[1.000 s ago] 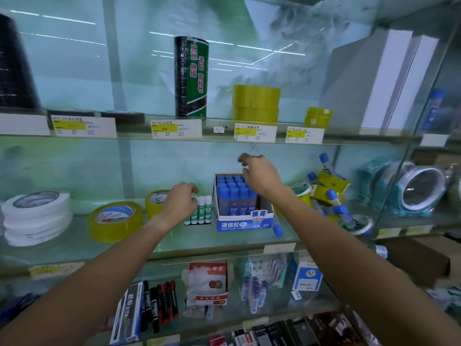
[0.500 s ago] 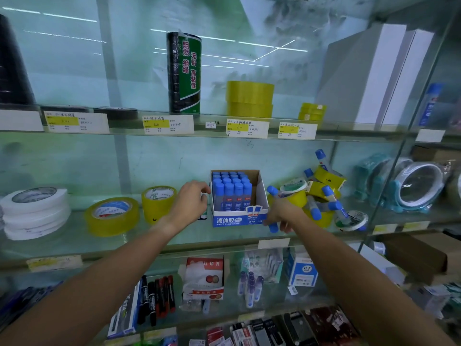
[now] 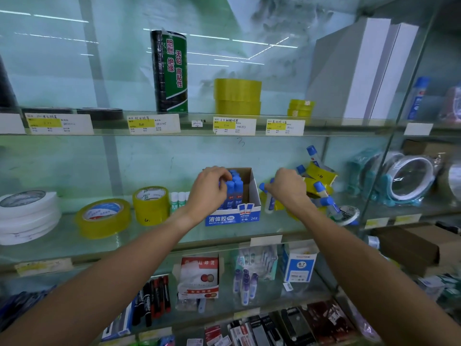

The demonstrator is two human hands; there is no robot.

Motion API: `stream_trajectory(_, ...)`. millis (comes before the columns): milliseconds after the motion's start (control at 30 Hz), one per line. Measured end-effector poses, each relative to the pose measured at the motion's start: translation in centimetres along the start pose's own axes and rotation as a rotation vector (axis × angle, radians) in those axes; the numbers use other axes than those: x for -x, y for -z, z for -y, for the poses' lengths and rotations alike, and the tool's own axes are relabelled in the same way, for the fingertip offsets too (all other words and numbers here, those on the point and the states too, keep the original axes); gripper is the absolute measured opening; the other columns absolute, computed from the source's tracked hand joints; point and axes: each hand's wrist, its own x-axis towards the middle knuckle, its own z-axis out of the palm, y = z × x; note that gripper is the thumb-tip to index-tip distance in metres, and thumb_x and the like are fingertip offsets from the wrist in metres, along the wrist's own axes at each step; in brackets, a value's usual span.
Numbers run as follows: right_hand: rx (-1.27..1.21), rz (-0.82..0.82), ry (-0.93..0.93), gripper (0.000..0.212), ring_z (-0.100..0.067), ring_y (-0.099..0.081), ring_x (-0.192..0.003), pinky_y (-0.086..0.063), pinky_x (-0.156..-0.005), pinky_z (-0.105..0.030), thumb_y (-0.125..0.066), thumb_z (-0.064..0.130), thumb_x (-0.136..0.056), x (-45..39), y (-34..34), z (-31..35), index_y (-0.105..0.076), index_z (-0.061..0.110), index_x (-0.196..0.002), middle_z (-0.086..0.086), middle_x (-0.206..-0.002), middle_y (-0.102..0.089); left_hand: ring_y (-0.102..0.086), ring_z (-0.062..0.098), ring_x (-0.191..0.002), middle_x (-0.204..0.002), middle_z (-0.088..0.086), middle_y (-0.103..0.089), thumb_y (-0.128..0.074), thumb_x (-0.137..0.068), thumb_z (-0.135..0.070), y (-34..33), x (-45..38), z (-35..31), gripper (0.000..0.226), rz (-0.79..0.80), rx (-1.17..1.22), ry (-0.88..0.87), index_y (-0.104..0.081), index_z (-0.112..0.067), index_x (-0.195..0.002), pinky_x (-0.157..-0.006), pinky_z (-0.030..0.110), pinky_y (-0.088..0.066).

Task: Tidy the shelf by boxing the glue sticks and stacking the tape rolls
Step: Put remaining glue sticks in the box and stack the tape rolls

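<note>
— Glue stick (image 3: 269, 199), blue-capped: the right hand (image 3: 287, 187) has its fingers clamped around it, just right of the glue box (image 3: 245, 211), cap pointing toward the box.

— That's new. Half a second ago that hand was lower, at the box's front right corner, closing on a loose stick.

— And the left hand (image 3: 210, 187)?

— Fingers curled together over the blue caps at the box's left side; a second ago it was left of the box, by the green-capped sticks (image 3: 178, 199). It seems to be steadying the packed rows.

— So boxing is underway?

— I'd judge so. More sticks and yellow tape rolls (image 3: 319, 174) lie jumbled right of the box; the yellow rolls (image 3: 151, 204) left of the box sit unstacked.
</note>
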Motion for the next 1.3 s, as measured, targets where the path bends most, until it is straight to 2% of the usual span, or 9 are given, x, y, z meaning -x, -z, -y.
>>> stream_trajectory(167,-0.007,-0.097,0.027,0.03,-0.028,-0.054,-0.069,-0.04,-0.057,-0.029,-0.063,0.037,-0.082,-0.6,2.5,0.6,-0.053,0.009,-0.078,-0.008,-0.077,-0.055,-0.059,0.006,-0.083,-0.09,-0.005,-0.069,-0.065,-0.085,-0.012,-1.5,-2.6,-3.3,0.019,0.138,0.122,0.002,-0.066,-0.016,-0.104,-0.08,0.024,-0.048)
stream_trajectory(333,-0.085,-0.121,0.066,0.04,-0.027,-0.057,-0.072,-0.041,-0.058,-0.03,-0.061,0.051,-0.082,-1.9,2.9,1.2,-0.057,0.01,-0.081,-0.008,-0.081,-0.059,-0.066,0.01,-0.082,-0.089,-0.002,-0.07,-0.08,-0.075,-0.033,-3.2,-5.4,-4.6,0.045,0.31,0.199,0.043,-0.06,-0.018,-0.113,-0.074,0.025,-0.054)
stream_trajectory(467,-0.205,-0.08,0.088,0.042,-0.026,-0.059,-0.07,-0.037,-0.053,-0.027,-0.063,0.053,-0.077,-3.0,3.1,1.5,-0.062,0.011,-0.076,-0.005,-0.072,-0.058,-0.061,0.003,-0.068,-0.079,-0.005,-0.065,-0.076,-0.078,-0.016,-3.3,-7.1,-4.8,0.033,0.266,0.203,0.024,-0.063,-0.013,-0.109,-0.057,0.005,-0.042)
stream_trajectory(667,-0.344,-0.017,0.139,0.045,-0.025,-0.063,-0.068,-0.05,-0.056,-0.033,-0.057,0.057,-0.084,-5.3,2.4,1.5,-0.061,0.013,-0.079,-0.005,-0.074,-0.065,-0.064,0.001,-0.069,-0.081,0.002,-0.071,-0.071,-0.077,-0.009,-3.5,-9.4,-4.1,0.027,0.212,0.152,0.041,-0.064,-0.013,-0.103,-0.06,0.005,-0.044)
stream_trajectory(800,-0.473,0.097,0.148,0.031,-0.029,-0.069,-0.064,-0.06,-0.058,-0.044,-0.053,0.035,-0.092,-6.9,0.7,1.9,-0.063,0.006,-0.089,-0.015,-0.081,-0.069,-0.068,0.014,-0.067,-0.079,0.009,-0.072,-0.076,-0.075,-0.009,-4.1,-10.9,-3.1,0.027,0.214,0.113,0.099,-0.064,-0.013,-0.099,-0.064,0.02,-0.054)
stream_trajectory(900,-0.535,0.204,0.103,0.023,-0.032,-0.071,-0.07,-0.061,-0.061,-0.043,-0.051,0.02,-0.09,-7.9,-1.1,2.3,-0.063,0.001,-0.096,-0.02,-0.09,-0.069,-0.063,0.014,-0.065,-0.08,0.01,-0.07,-0.077,-0.075,-0.009,-4.8,-11.9,-2.1,0.025,0.227,0.05,0.147,-0.065,-0.011,-0.097,-0.057,0.015,-0.047)
stream_trajectory(1067,-0.546,0.373,0.042,0.024,-0.028,-0.066,-0.059,-0.044,-0.035,-0.018,-0.051,0.013,-0.088,-8.2,-3.4,2.7,-0.062,-0.003,-0.102,-0.021,-0.092,-0.067,-0.064,0.02,-0.085,-0.096,0.008,-0.068,-0.077,-0.076,-0.014,-6.1,-13.0,-0.6,0.024,0.247,-0.099,0.205,-0.069,-0.008,-0.098,-0.078,0.029,-0.053)
stream_trajectory(1167,-0.653,0.431,-0.015,0.029,-0.036,-0.069,-0.085,-0.054,-0.044,-0.027,-0.05,0.016,-0.09,-8.4,-5.0,2.8,-0.06,-0.004,-0.109,-0.025,-0.107,-0.065,-0.063,0.02,-0.091,-0.1,0.007,-0.068,-0.077,-0.076,-0.018,-6.8,-13.1,0.0,0.026,0.27,-0.162,0.223,-0.07,-0.009,-0.099,-0.081,0.027,-0.052)
stream_trajectory(1300,-0.717,0.535,-0.025,0.021,-0.036,-0.067,-0.095,-0.06,-0.073,-0.041,-0.046,0.015,-0.093,-8.3,-6.3,2.8,-0.059,0.005,-0.105,-0.022,-0.11,-0.065,-0.062,0.019,-0.091,-0.101,0.008,-0.068,-0.078,-0.074,-0.025,-7.2,-13.0,0.7,0.025,0.338,-0.225,0.29,-0.072,-0.011,-0.094,-0.08,0.026,-0.051)
